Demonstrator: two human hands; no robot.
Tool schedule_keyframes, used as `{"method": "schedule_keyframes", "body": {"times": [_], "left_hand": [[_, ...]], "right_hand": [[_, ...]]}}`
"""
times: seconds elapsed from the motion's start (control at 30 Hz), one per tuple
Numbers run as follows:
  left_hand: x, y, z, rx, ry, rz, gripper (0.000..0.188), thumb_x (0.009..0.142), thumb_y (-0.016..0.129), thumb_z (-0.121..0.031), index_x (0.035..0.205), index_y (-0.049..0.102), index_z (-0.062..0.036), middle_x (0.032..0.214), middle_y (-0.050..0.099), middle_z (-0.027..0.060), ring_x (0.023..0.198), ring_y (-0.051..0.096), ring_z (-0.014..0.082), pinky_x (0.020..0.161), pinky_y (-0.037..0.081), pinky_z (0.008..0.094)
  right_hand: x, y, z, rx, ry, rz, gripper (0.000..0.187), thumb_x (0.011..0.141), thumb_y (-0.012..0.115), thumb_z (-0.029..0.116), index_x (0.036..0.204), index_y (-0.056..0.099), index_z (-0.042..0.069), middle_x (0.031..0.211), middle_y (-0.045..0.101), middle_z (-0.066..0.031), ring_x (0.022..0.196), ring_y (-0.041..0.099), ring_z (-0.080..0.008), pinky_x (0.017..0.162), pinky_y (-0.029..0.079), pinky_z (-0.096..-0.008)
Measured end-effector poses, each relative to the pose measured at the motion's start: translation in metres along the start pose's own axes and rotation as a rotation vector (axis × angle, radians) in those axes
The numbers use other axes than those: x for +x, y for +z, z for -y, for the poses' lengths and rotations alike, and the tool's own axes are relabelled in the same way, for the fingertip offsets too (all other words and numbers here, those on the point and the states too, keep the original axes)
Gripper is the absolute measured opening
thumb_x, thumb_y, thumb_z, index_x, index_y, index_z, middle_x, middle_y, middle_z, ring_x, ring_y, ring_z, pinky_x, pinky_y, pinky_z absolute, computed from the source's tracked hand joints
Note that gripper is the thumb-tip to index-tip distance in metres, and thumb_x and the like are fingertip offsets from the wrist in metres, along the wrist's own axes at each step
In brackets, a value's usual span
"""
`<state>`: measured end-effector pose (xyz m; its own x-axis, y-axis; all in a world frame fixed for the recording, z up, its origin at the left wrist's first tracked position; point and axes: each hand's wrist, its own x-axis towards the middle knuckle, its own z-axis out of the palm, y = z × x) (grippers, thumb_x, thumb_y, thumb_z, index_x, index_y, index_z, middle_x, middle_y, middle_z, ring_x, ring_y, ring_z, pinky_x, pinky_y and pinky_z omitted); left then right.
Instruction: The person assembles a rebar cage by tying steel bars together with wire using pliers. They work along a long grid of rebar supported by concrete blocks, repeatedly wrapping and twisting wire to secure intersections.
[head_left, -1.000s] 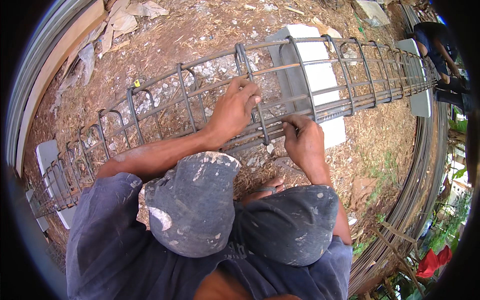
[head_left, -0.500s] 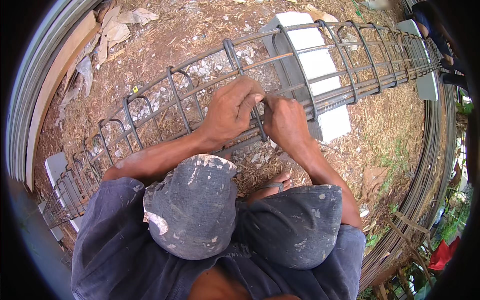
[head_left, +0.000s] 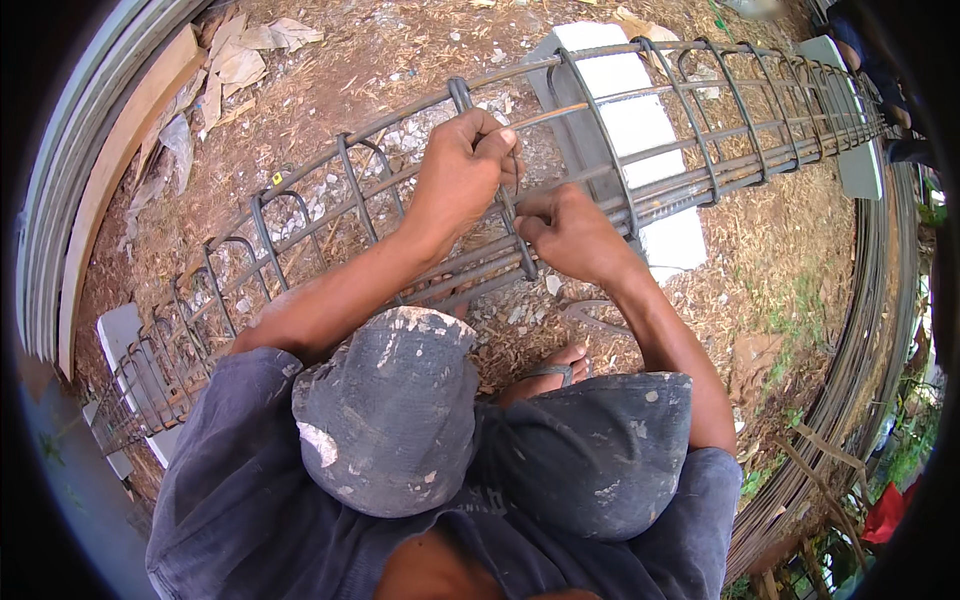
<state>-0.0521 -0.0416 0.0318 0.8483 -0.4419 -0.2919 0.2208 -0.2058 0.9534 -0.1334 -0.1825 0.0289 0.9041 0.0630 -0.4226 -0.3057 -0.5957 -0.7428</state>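
A long rebar cage (head_left: 590,170) runs from lower left to upper right, with square stirrups around its lengthwise bars. My left hand (head_left: 465,175) is closed in a pinch beside one stirrup (head_left: 526,262), thumb raised, and a thin dark tie wire (head_left: 518,172) shows at its fingertips. Just to the right and lower, my right hand (head_left: 573,235) has its fingers bent together against the same stirrup, close to the lower bars. What lies between the right fingertips is hidden.
White and grey blocks (head_left: 640,130) support the cage, including a far-right block (head_left: 845,120) and a left one (head_left: 125,340). Long bars (head_left: 860,330) lie along the right. A wooden plank (head_left: 130,140) and stacked sheets edge the left. My knees (head_left: 390,420) are close below. Another person is at far right.
My left hand has risen slightly, and its thumb now points up. My right hand has shifted down and right along the stirrup, so the two hands are farther apart.
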Motion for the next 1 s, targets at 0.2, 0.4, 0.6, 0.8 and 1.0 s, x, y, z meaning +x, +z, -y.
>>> {"method": "schedule_keyframes", "body": {"times": [0.2,0.4,0.6,0.8,1.0], "left_hand": [[-0.004,0.000,0.009,0.109,0.124,-0.123,0.016,0.096,0.054,-0.009,0.085,0.056,0.0029,0.074,0.061,0.0095,0.067,0.063,0.0158,0.062,0.052,0.0323],[0.002,-0.006,0.026,0.104,0.214,-0.110,0.015,0.096,0.053,-0.006,0.083,0.052,0.0014,0.072,0.056,0.0079,0.064,0.060,0.0145,0.061,0.051,0.0318],[-0.008,-0.006,0.021,0.073,0.321,0.028,0.012,0.093,0.054,-0.003,0.082,0.053,0.0004,0.075,0.058,0.0079,0.073,0.060,0.0152,0.067,0.048,0.0307],[-0.039,-0.026,0.023,0.369,0.648,0.252,0.005,0.082,0.061,0.002,0.085,0.057,0.0006,0.084,0.062,0.0118,0.078,0.062,0.0284,0.075,0.050,0.0367],[-0.041,-0.065,0.036,0.650,0.831,0.481,0.023,0.069,0.068,-0.001,0.090,0.060,-0.0027,0.105,0.059,0.0130,0.102,0.059,0.0345,0.090,0.047,0.0438]], "right_hand": [[-0.006,-0.022,0.015,-0.200,0.058,0.133,0.026,0.087,0.061,0.025,0.094,0.072,0.002,0.090,0.070,-0.0216,0.089,0.068,-0.0376,0.083,0.051,-0.0471],[0.022,-0.007,-0.002,-0.213,0.072,0.165,0.030,0.083,0.068,0.033,0.102,0.075,0.010,0.091,0.071,-0.0192,0.086,0.068,-0.0367,0.082,0.052,-0.0451],[-0.004,0.001,0.000,0.098,0.143,-0.111,0.028,0.078,0.072,0.024,0.100,0.075,0.007,0.090,0.071,-0.0194,0.088,0.069,-0.0346,0.082,0.053,-0.0435],[0.001,0.025,-0.012,0.140,0.118,-0.258,0.025,0.076,0.070,0.017,0.097,0.074,0.005,0.086,0.071,-0.0194,0.081,0.069,-0.0338,0.078,0.053,-0.0418],[0.001,0.015,0.009,-0.069,-0.094,-0.289,0.016,0.075,0.067,0.016,0.086,0.073,0.006,0.079,0.069,-0.0204,0.078,0.068,-0.0378,0.074,0.053,-0.0464]]}}
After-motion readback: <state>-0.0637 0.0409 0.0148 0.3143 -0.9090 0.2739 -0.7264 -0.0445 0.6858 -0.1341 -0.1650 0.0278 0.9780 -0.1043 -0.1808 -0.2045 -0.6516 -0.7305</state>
